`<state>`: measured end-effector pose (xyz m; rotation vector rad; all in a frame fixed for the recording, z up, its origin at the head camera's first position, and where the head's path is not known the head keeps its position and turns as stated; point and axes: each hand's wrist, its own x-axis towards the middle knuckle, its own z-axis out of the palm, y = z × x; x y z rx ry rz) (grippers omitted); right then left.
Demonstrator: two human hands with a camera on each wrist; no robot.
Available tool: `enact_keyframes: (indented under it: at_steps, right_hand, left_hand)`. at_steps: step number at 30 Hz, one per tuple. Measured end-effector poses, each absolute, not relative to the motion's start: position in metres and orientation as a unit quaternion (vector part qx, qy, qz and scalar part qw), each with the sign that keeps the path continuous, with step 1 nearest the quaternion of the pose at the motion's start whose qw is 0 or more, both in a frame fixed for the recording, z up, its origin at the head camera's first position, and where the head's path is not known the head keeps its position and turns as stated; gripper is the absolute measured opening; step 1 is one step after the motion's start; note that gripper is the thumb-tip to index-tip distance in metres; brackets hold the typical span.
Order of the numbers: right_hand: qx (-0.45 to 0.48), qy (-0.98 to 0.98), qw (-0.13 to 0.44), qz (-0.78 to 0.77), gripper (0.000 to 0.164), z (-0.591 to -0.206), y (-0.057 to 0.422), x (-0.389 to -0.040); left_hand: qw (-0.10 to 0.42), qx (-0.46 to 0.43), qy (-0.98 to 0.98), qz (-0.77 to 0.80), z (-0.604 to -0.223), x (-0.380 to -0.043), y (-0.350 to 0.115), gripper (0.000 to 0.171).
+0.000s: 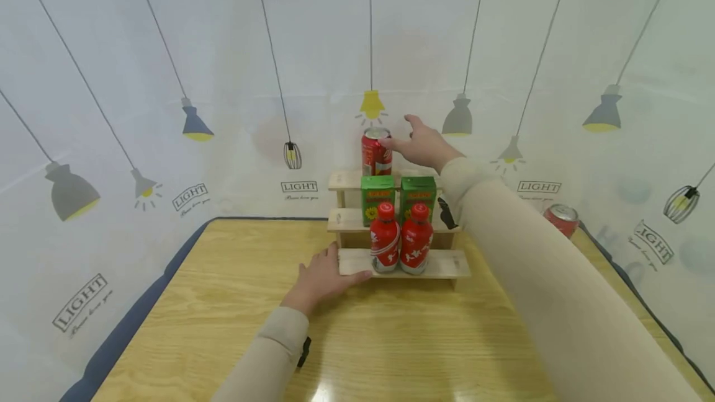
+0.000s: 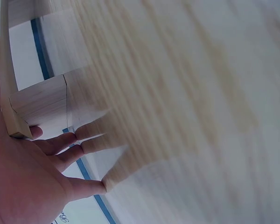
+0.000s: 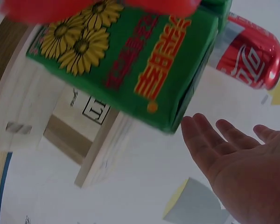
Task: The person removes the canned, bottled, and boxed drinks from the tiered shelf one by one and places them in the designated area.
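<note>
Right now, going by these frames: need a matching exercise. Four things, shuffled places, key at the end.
Things
1. Green boxes
2. Red bottles
3. Left hand
4. Right hand

Places
A. At the left end of the bottom step of the wooden rack
B. Up by the can on the top step
C. Standing on the middle step
D. Standing on the bottom step, in front of the other pair

Right pairs: 1-C, 2-D, 3-A, 4-B
</note>
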<state>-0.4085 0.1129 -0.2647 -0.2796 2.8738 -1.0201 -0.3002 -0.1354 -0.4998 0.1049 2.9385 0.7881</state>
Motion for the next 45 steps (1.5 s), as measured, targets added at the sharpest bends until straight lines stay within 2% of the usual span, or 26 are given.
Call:
enact_keyframes:
  at_steps: [9,18,23,34,45]
  right_hand:
    - [-0.107,0.938,0.037,-0.328,0.095,-0.273,0.089,-0.410]
    - [-0.085,0.927,0.033,-0.364,0.096,-0.277,0.076,-0.413]
    - [-0.082,0.914,0.035,-0.395,0.089,-0.282,0.071,-0.414]
    - [-0.062,0.872,0.016,-0.485,0.073,-0.276,0.074,-0.412]
    - [-0.045,0.895,0.017,-0.444,0.072,-0.266,0.082,-0.407]
  left_hand:
    - [0.049,0.034,0.964,0.258,-0.500,-0.300,-0.135,0.130]
    - [0.049,0.036,0.964,0.260,-0.494,-0.296,-0.134,0.126]
    - [0.051,0.035,0.963,0.262,-0.494,-0.294,-0.135,0.126]
    - [0.049,0.037,0.963,0.263,-0.492,-0.292,-0.133,0.126]
    - [0.051,0.033,0.962,0.265,-0.490,-0.291,-0.132,0.124]
